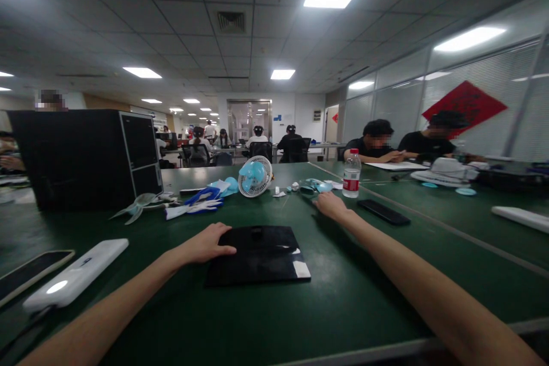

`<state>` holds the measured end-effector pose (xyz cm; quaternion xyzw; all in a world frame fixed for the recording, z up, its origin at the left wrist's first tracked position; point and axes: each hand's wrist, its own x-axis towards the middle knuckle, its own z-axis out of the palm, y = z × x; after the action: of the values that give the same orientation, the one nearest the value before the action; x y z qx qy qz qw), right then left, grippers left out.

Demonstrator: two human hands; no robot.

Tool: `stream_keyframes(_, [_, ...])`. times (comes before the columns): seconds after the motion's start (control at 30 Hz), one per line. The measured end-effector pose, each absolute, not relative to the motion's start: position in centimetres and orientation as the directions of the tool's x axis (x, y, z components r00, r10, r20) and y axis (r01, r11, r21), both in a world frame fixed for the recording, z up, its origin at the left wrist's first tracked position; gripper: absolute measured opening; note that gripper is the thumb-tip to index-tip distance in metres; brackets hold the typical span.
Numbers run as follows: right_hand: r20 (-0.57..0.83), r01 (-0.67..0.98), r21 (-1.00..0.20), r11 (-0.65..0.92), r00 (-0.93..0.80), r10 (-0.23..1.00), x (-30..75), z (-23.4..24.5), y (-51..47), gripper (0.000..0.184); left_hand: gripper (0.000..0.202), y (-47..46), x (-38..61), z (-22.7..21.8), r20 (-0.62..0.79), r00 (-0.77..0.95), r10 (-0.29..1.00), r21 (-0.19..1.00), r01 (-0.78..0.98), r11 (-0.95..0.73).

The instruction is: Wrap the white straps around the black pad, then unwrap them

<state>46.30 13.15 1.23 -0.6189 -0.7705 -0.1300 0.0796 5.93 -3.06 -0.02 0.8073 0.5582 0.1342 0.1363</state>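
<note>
My left hand [209,243] lies palm down on the left edge of a flat black pad [257,254] on the green table [343,297], fingers loosely spread and gripping nothing. My right hand [331,205] is stretched far forward, palm down and fingers extended. It rests on the table just short of some small light-blue parts [318,185] and holds nothing that I can see. A small white and blue fan [255,176] stands beyond the pad. A water bottle [351,173] with a red label stands just right of my right hand.
A large black box [86,154] stands at the back left, with a teal fan blade [137,206] and blue-white gloves [197,203] beside it. A white power bank [75,274] and a phone [30,271] lie near left. Another black phone [384,211] lies right. Two people sit at the right table.
</note>
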Motion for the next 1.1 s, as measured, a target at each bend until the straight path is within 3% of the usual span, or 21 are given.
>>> stream_keyframes(0.17, [0.406,0.981,0.133,0.142,-0.185,0.895,45.8,4.4,11.5,0.04,0.087,-2.7,5.6,-0.4,0.062,0.334,0.94,0.37,0.867,-0.333])
stream_keyframes(0.37, [0.494,0.969,0.1,0.225,-0.245,0.834,43.8,8.9,6.8,0.04,0.079,-2.2,5.2,-0.6,0.118,0.328,0.937,0.374,0.859,-0.348])
stream_keyframes(0.53, [0.533,0.899,-0.065,0.432,-0.335,0.777,41.6,11.4,1.2,0.036,0.071,-1.6,4.7,0.6,0.389,0.182,0.903,0.396,0.852,-0.343])
stream_keyframes(0.67, [0.516,0.719,-0.272,0.64,-0.453,0.727,40.3,11.4,-2.1,0.033,0.069,-1.4,4.2,2.0,0.534,0.06,0.843,0.477,0.802,-0.36])
stream_keyframes(0.9, [0.381,0.544,-0.512,0.665,-0.55,0.743,39.0,9.9,-3.1,0.034,0.067,-2.5,5.0,3.3,0.419,0.117,0.901,0.736,0.537,-0.412])
stream_keyframes(1.1, [0.338,0.504,-0.581,0.639,-0.565,0.753,38.4,9.3,-3.3,0.032,0.056,-4.4,6.4,4.4,0.427,0.122,0.896,0.661,0.634,-0.401])
